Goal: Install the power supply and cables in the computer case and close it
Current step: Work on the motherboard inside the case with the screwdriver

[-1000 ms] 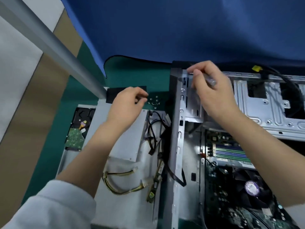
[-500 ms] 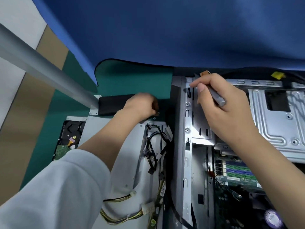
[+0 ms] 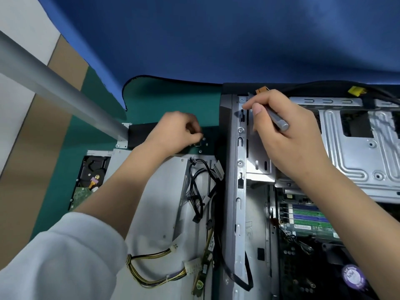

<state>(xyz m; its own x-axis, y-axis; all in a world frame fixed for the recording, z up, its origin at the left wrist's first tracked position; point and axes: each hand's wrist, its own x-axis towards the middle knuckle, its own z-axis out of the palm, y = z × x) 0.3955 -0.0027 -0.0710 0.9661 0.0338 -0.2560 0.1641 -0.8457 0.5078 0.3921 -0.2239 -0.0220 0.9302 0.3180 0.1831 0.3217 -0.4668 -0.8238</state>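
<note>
Computer case (image 3: 240, 191) lies open; right hand (image 3: 287, 135) grips a grey screwdriver (image 3: 278, 120) at its frame, left hand (image 3: 175, 133) pinches, seemingly, a small screw (image 3: 203, 139).

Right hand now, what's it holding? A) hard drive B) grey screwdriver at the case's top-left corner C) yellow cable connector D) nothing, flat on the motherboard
B. The right hand grips a grey screwdriver with its tip end at the upper-left corner of the computer case; the yellow connector lies untouched off to the right.
</note>
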